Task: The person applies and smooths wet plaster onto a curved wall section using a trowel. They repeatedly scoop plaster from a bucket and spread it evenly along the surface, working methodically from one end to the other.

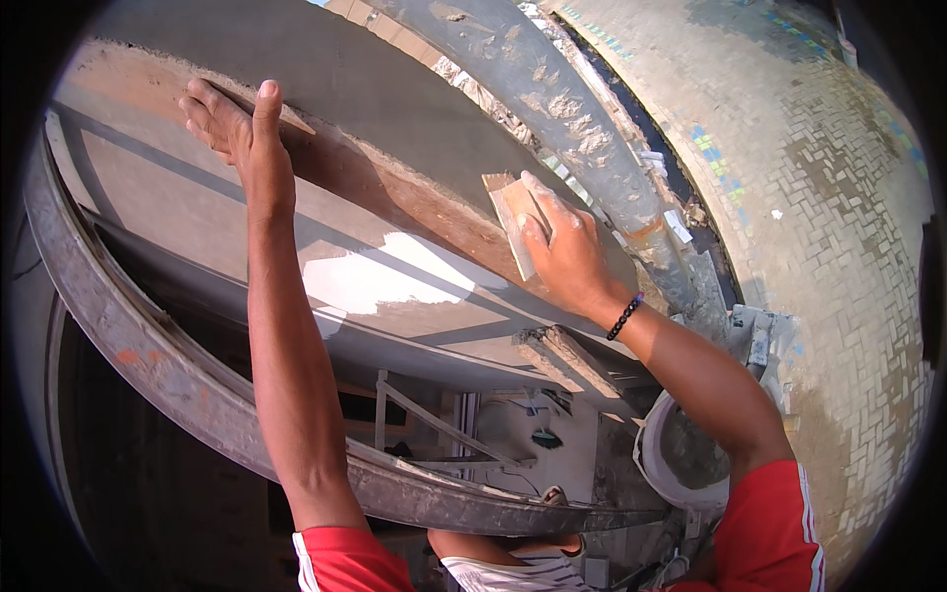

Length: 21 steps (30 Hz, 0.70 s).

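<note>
My right hand (567, 252) is closed around a wooden float (515, 219), a flat pale board whose face lies against the edge of a grey cement surface (395, 109). Whitish residue covers its fingers. At the upper left, my left hand (237, 133) is open, thumb apart from the fingers, and it rests against the brown strip (414, 202) along the cement's edge. Part of its palm side is hidden, but no tool shows in it. Below the strip, a smooth wall face carries a white patch (390, 274).
A curved-looking metal beam (207, 395) crosses below my arms. Wooden pieces (562, 360) jut out near my right forearm. A bucket of grey mix (686, 449) stands at lower right. Beyond the wall run a mortar-spattered grey ledge (552, 89) and paving (838, 187) far below.
</note>
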{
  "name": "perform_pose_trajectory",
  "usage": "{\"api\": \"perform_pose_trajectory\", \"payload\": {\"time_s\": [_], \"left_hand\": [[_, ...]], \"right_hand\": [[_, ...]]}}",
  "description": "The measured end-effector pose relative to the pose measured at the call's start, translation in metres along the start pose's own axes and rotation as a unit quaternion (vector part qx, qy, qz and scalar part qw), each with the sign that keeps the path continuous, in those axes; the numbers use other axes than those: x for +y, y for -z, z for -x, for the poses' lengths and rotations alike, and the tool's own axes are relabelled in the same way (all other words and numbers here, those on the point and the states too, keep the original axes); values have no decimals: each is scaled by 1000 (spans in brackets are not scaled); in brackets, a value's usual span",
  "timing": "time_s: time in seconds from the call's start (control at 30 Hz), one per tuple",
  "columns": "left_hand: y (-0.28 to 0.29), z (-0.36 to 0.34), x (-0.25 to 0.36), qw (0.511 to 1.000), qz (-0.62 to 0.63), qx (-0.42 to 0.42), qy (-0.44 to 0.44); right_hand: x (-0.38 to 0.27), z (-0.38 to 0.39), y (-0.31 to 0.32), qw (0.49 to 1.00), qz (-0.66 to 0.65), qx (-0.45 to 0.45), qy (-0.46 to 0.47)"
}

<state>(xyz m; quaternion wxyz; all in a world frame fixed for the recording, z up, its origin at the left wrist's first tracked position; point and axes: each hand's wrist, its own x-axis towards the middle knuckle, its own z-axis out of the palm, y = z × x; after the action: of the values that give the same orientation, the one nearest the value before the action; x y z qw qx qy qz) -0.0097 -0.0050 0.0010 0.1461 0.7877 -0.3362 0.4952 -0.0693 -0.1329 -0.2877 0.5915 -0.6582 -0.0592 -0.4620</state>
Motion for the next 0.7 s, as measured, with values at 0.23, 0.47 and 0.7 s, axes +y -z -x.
{"api": "perform_pose_trajectory", "payload": {"time_s": [0.23,0.47,0.7], "left_hand": [[2,1,-2,1000,3,-16,7],[-1,-1,-5,1000,2,-7,1],[0,1,-7,1000,3,-5,-15]], "right_hand": [[-49,-65,-29,996,-63,41,48],[-12,-32,-16,999,-22,43,9],[-47,-52,-26,991,-83,55,87]]}}
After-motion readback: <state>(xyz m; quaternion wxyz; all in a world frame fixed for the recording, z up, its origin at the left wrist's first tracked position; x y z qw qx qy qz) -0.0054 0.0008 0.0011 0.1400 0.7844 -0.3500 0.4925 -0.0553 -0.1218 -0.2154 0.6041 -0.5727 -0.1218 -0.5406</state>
